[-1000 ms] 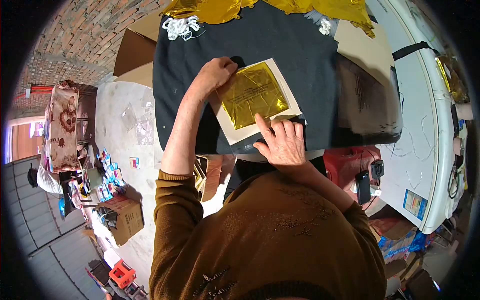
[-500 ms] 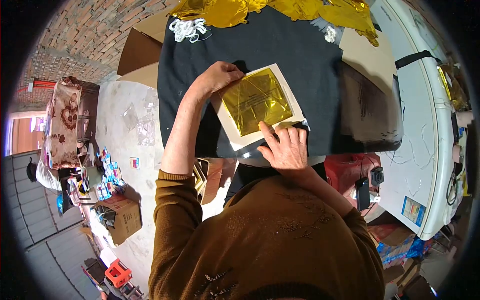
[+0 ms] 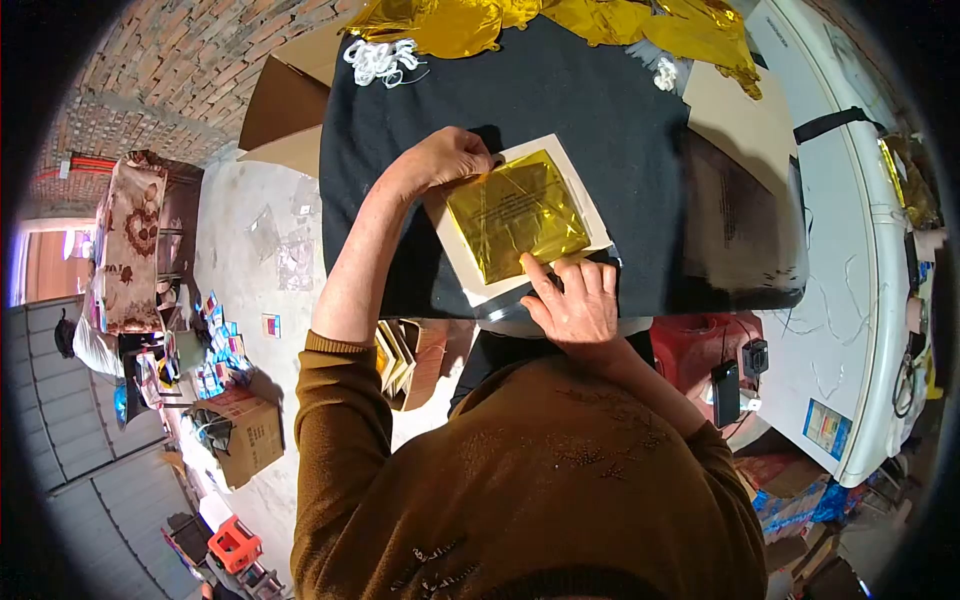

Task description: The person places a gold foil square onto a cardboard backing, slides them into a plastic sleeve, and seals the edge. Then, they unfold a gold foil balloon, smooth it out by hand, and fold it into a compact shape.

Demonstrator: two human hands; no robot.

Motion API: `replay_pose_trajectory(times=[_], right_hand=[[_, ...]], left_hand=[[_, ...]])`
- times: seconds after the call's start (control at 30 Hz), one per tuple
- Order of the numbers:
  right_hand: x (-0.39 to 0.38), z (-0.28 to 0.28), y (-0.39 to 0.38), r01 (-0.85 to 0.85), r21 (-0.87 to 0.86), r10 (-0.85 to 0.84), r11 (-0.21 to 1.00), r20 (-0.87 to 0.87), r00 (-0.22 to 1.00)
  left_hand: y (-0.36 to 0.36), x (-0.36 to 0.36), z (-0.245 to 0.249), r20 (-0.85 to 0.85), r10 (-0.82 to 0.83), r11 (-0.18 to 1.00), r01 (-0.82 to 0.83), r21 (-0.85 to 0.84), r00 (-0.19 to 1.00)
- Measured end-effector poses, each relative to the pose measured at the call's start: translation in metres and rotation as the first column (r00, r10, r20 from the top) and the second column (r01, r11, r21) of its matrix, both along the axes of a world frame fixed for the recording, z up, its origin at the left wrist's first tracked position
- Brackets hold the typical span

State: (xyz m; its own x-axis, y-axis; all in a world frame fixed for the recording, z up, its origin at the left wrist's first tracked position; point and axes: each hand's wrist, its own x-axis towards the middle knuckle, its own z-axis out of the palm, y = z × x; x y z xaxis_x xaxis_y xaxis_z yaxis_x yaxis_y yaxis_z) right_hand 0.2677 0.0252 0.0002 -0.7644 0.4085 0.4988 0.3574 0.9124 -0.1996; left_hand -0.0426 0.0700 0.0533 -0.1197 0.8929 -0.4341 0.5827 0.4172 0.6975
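A folded gold foil piece [image 3: 520, 215] with faint dark print lies on a square cream board [image 3: 478, 288], both tilted on the black cloth. My left hand [image 3: 445, 160] is at their upper left corner, thumb and fingers pinched together at the foil's edge; the fingertips partly hide what they grip. At the lower edge, my right hand [image 3: 575, 300] has its fingers apart. Its index fingertip touches the foil's bottom edge, and the other fingers rest by the board's lower right side.
More gold foil [image 3: 440, 25] lies along the table's far edge, near white string bundles [image 3: 380, 62]. The black-clothed table [image 3: 590, 110] has a cardboard box [image 3: 285, 110] at its left and a white appliance [image 3: 830, 260] at its right. A phone [image 3: 726, 390] hangs near a red stool [image 3: 685, 350].
My left hand has shifted slightly right, its fingers more tightly pinched. The foil's lower edge now looks straighter and smoother, with my right index finger still on it.
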Motion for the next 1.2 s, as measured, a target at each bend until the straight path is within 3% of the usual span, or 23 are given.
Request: replay_pose_trajectory(times=[0.2, 0.3, 0.4, 0.53, 0.63, 0.73, 0.83, 1.2], right_hand=[[0.002, -0.003, 0.001, -0.001, 0.014, 0.001, 1.0, 0.02, 1.0], [0.002, -0.006, 0.001, -0.004, 0.019, 0.003, 1.0, 0.024, 1.0], [0.001, -0.004, 0.0, 0.0, 0.001, 0.0, 1.0, 0.01, 1.0], [0.002, -0.006, 0.001, 0.005, 0.022, -0.007, 1.0, 0.053, 0.999], [0.001, -0.002, 0.001, 0.003, -0.018, -0.002, 1.0, 0.037, 0.999], [0.002, -0.004, 0.0, 0.001, -0.029, 0.0, 1.0, 0.045, 0.999], [0.002, -0.005, 0.0, 0.001, -0.03, 0.0, 1.0, 0.052, 0.999], [0.019, 0.0, 0.012, 0.144, -0.043, -0.139, 0.989, 0.106, 0.985]], left_hand=[[-0.002, 0.0, -0.001, -0.076, 0.001, 1.0, 0.0, 0.013, 0.997], [-0.007, 0.008, 0.005, -0.262, -0.04, 0.996, 0.059, 0.067, 0.964], [-0.017, 0.019, -0.001, -0.377, 0.032, 0.975, 0.054, 0.216, 0.926], [-0.033, 0.049, -0.012, -0.648, 0.215, 0.816, 0.23, 0.53, 0.731], [-0.041, 0.079, -0.017, -0.486, 0.116, 0.648, 0.305, 0.698, 0.866], [-0.057, 0.108, -0.028, -0.577, -0.033, 0.725, 0.417, 0.548, 0.816], [-0.059, 0.114, -0.045, -0.706, -0.07, 0.772, 0.486, 0.409, 0.705], [-0.06, 0.119, -0.045, -0.727, -0.048, 0.771, 0.488, 0.408, 0.685]])
